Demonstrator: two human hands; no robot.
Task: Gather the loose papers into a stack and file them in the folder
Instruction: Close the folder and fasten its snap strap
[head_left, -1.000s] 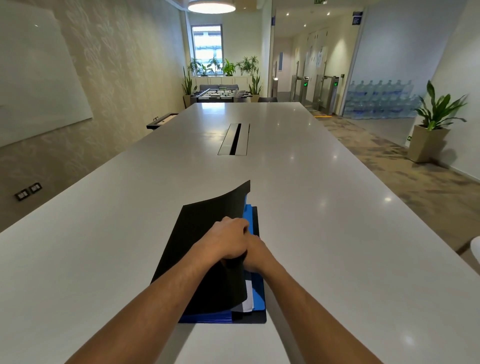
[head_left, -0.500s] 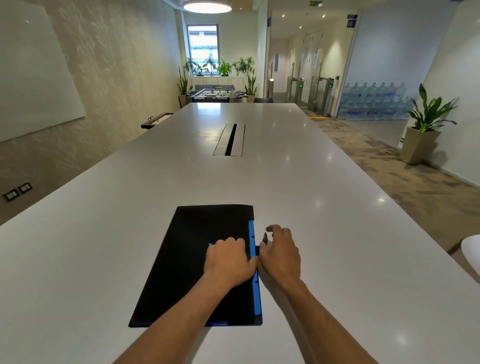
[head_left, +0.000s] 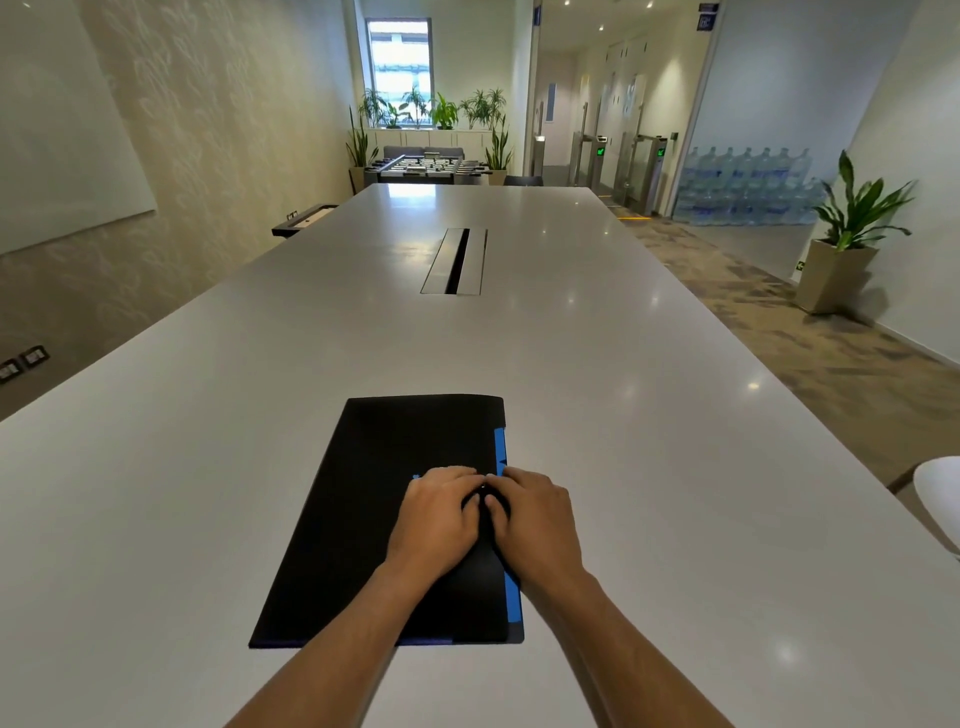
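Resting side by side on the closed black folder (head_left: 379, 519), left hand (head_left: 439, 519) and right hand (head_left: 537, 519), fingers curled down, fingertips meeting over a small dark piece by the folder's right edge (too small to tell what). Neither hand visibly clasped round anything; whether the piece is pinched, cannot tell. Left hand wholly on the cover, right hand straddling the right edge, where a blue strip (head_left: 501, 447) peeks from under the black cover. Folder flat on the white table (head_left: 675, 467), near its front edge, long axis running away from the person, far end tipped slightly right. No paper showing; contents hidden by the cover. Farther along the table's middle, 1 dark cable slot (head_left: 457, 262), lying the same way. Beyond the far end, a foosball table (head_left: 426, 169) and potted plants (head_left: 441, 111) under a window; off right, stacked water bottles (head_left: 748, 189).
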